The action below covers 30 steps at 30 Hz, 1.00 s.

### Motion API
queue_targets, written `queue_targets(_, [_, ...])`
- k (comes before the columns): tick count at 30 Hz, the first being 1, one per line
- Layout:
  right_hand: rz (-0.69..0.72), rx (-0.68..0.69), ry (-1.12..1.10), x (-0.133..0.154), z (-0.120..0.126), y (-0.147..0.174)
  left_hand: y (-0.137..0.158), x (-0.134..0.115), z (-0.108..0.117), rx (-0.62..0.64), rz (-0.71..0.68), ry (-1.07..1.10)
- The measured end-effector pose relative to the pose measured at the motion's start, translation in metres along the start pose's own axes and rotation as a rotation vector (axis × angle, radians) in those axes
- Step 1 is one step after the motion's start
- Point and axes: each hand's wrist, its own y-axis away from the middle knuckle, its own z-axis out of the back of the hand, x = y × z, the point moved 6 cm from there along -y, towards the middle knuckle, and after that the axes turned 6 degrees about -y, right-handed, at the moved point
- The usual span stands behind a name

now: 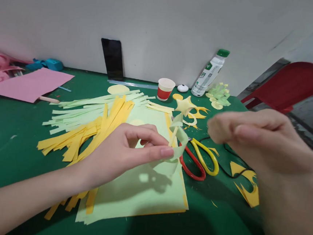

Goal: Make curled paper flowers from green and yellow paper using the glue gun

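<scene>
My left hand (135, 150) pinches a paper flower between thumb and fingers, above the sheets of paper. The flower has a pale yellow folded star (185, 105) on top, a thin cream stem and a curled light green paper strip (182, 140) around it. Off to the right, my right hand (256, 131) is raised, apart from the flower, with its fingers curled closed; it is a little blurred, and whatever they may hold is hidden. Below the hands lie light green sheets (138, 196) with yellow edges beneath. Scissors (209, 158) with one red and one yellow handle lie beside the sheets.
Yellow strips (86, 137) and light green strips (74, 112) lie to the left, pink paper (33, 84) farther left. Along the wall stand a phone (113, 59), a paper cup (166, 89) and a leaning bottle (209, 74). Finished-looking stars (221, 92) and yellow scraps (251, 195) lie right.
</scene>
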Motion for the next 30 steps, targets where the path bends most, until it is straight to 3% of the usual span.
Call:
queue_targets(2, [0.084,-0.153,-0.182,0.004,0.008,-0.003,0.000,0.000,0.000,-0.005,0.007,0.007])
queue_targets(4, [0.121,-0.225,-0.321,0.004,0.010,-0.005,0.001,0.001,0.000,-0.009,0.011,0.011])
queue_targets(8, [0.102,-0.174,-0.574,0.002,0.004,-0.010,0.001,0.001,0.001,-0.005,0.006,0.010])
queue_targets(12, [-0.075,-0.159,-0.744,-0.008,-0.004,-0.008,0.000,0.002,0.001,0.001,0.005,0.010])
queue_targets(14, [-0.167,-0.157,-0.637,-0.013,-0.008,-0.005,0.000,0.002,0.001,0.000,0.005,0.012])
queue_targets(17, [-0.228,-0.144,-0.260,-0.015,-0.012,-0.001,0.000,0.001,0.000,0.005,0.009,0.012])
queue_targets(19, [-0.240,-0.104,-0.022,-0.014,-0.016,0.002,0.000,0.001,0.000,0.005,0.011,0.006])
queue_targets(22, [-0.220,-0.054,0.157,-0.009,-0.019,0.005,0.000,0.000,0.000,0.001,0.011,-0.003])
queue_targets(26, [-0.135,-0.139,0.166,-0.002,-0.012,0.006,0.000,0.000,-0.001,0.008,0.017,-0.003])
queue_targets(30, [-0.009,-0.233,-0.090,0.003,-0.004,0.003,0.000,0.000,-0.002,0.009,0.016,0.007])
